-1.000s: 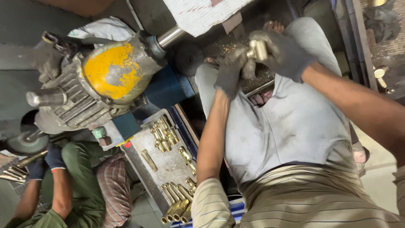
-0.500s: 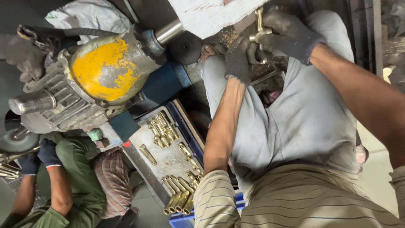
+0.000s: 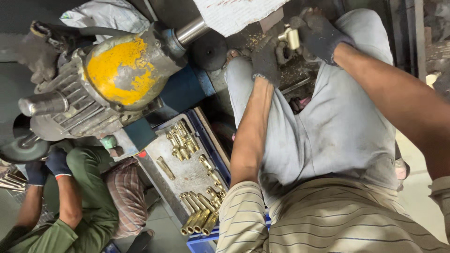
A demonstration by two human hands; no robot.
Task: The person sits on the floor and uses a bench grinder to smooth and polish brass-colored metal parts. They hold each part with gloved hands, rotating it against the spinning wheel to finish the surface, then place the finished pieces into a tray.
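Both my hands wear dark grey gloves and meet near the top of the head view. My right hand (image 3: 319, 35) grips a small brass fitting (image 3: 292, 37) from the right. My left hand (image 3: 266, 60) is closed around the lower left side of the same fitting. Below them lie my grey-trousered knees (image 3: 328, 122) and my striped shirt (image 3: 309, 220). A grey tray (image 3: 185, 175) to the left of my left forearm holds several brass fittings (image 3: 180, 140) and brass tubes (image 3: 199, 215).
A large motor with a worn yellow end cover (image 3: 117, 70) and a steel shaft (image 3: 190, 30) fills the upper left. Another person in green trousers with a blue-gloved hand (image 3: 58, 161) crouches at lower left. A white corrugated sheet (image 3: 234, 14) lies at the top.
The view has shifted, so my hands and the brass fitting now sit slightly lower and more to the right. Both hands keep their hold on the fitting.
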